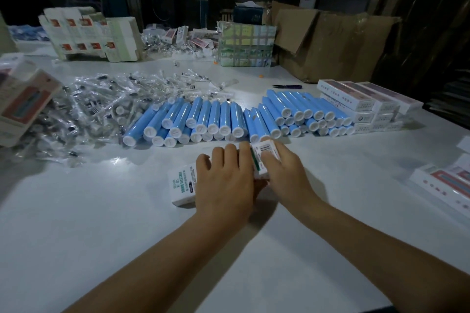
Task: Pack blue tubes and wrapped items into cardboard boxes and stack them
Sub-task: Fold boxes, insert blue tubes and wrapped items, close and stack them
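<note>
From the head camera, both hands sit on a small white box (201,185) lying flat on the bench (89,223). The left hand (223,183) lies palm-down over the box's middle, fingers spread and curled lightly over its far edge. The right hand (284,173) pinches the box's right end, where a flap with a barcode (264,157) stands partly open. The box's long axis runs left to right, across the forearms.

Just beyond the box lie rows of blue tubes (203,119), caps facing the person, long axes pointing away. The right hand looks nearer to them. Left of the tubes lies a heap of wrapped items (96,107); right of them, finished boxes (366,101) are stacked. Nearer than the box, the bench is bare, giving free room.
</note>
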